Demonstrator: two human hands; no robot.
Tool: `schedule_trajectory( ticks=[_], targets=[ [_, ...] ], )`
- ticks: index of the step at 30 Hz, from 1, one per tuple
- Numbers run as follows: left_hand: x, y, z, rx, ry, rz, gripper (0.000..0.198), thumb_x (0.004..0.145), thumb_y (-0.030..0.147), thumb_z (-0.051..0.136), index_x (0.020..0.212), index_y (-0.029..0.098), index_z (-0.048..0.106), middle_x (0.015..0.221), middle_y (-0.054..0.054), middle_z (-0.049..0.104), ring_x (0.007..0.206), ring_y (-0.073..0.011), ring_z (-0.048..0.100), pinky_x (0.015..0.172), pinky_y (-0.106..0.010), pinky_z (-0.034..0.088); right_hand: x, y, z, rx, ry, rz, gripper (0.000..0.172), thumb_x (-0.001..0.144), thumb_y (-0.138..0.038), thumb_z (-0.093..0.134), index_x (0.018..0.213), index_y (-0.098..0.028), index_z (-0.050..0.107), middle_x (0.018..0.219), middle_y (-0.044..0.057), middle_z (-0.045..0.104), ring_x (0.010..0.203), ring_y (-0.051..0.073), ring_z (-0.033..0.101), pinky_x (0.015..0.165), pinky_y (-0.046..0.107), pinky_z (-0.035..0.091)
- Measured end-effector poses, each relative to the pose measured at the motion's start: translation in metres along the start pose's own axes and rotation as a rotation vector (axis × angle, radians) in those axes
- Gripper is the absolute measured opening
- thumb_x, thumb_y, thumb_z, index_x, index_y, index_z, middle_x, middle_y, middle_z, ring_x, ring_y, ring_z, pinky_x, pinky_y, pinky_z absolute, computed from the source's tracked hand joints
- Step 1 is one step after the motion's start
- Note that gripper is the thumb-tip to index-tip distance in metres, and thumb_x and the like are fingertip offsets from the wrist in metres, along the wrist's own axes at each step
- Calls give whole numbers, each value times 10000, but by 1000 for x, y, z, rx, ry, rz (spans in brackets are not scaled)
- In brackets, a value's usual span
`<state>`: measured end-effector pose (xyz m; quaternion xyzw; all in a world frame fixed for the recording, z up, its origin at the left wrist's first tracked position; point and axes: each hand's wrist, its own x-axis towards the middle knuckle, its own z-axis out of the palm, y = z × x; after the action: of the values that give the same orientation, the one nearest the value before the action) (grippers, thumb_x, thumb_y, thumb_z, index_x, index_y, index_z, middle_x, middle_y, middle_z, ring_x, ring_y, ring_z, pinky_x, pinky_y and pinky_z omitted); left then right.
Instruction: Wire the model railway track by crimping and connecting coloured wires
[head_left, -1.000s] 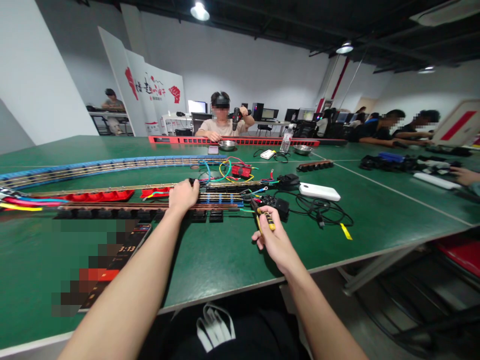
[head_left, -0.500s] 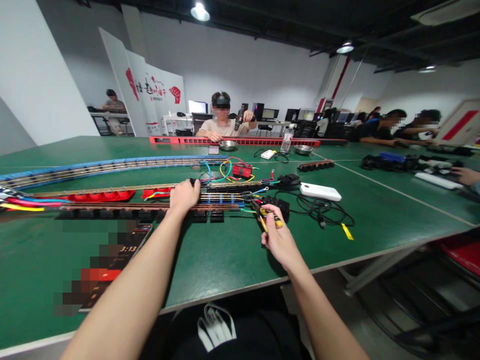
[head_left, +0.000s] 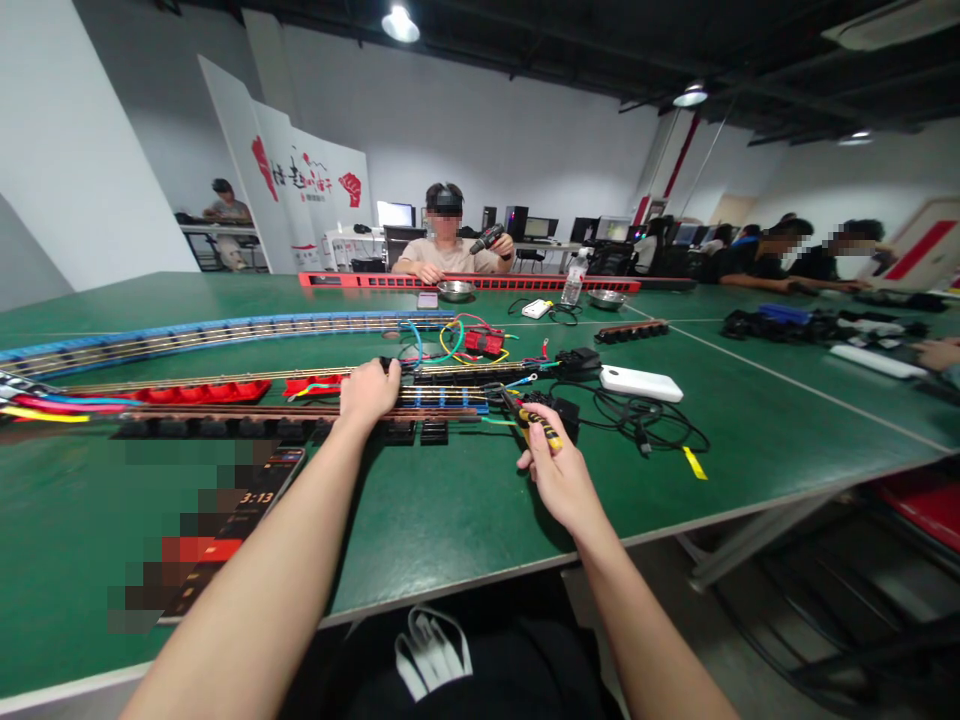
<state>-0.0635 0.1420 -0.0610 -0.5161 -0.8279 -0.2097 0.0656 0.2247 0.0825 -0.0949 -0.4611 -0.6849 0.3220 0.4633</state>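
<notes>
My right hand [head_left: 556,462] is closed round pliers [head_left: 541,428] with yellow-and-black handles. The jaws point up and left to the right end of a blue track piece [head_left: 442,397] with metal strips along it; whether they grip anything there is too small to tell. My left hand [head_left: 369,390] presses down on the same blue piece, its fingers curled over it and partly hidden. In front of it lies a brown-railed track [head_left: 300,413] on black supports. A thin green wire [head_left: 496,421] comes out near the pliers. Red track parts [head_left: 225,392] lie to the left.
Black cables [head_left: 660,425], a white power bank [head_left: 641,383] and a black adapter [head_left: 576,362] lie to the right. A phone [head_left: 262,520] rests near my left forearm. Across the table, a person [head_left: 448,245] holds a power drill [head_left: 487,239] behind a long red rail [head_left: 525,284].
The pliers' handles have come closer together, and my right hand has shifted slightly. My left hand stays in place. Across the table, the drill has tilted from pointing down to sideways.
</notes>
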Motion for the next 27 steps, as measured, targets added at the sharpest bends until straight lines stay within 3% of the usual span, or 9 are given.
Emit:
schedule_trajectory(
  ticks=[5,10,15,19,22,27],
  targets=[
    [0,0,0,8,-2,3,543,929,454,236,1067,101,625,1084,-205,678,1035,-330,628,846,-424,470,1,3,0,10,-2,2,485,951,-527,343,1302,-229,495,753,25,648,716,177,672,600,253,497],
    [-1,1,0,2,5,9,543,926,452,234,1053,104,630,1090,-208,675,1031,-332,629,843,-427,472,2,0,2,-90,-39,-72,480,956,-497,336,1330,-235,483,1035,90,665,789,183,681,633,274,518],
    [-2,1,-2,8,2,8,534,930,442,232,1057,106,628,1088,-205,676,1035,-329,629,842,-419,474,1,-6,1,-151,-21,-41,493,962,-495,319,1352,-237,476,943,71,688,686,174,680,651,291,517],
    [-2,0,-1,4,-4,7,539,930,448,231,1064,107,626,1084,-204,678,1034,-332,629,840,-423,475,1,-7,1,12,-7,54,516,930,-551,381,1326,-237,484,767,28,676,606,170,673,545,259,508],
    [-1,-1,0,-1,-2,8,541,928,450,229,1063,111,629,1086,-205,679,1033,-332,629,840,-427,474,3,-5,2,185,48,86,557,876,-592,466,1278,-208,501,885,64,686,664,187,690,480,239,497],
    [0,-1,0,-5,-5,4,542,925,453,233,1061,112,631,1090,-203,678,1032,-336,629,841,-428,474,6,-1,3,300,70,61,564,865,-566,513,1279,-183,521,1029,108,676,743,189,690,558,267,530]
  ],
)
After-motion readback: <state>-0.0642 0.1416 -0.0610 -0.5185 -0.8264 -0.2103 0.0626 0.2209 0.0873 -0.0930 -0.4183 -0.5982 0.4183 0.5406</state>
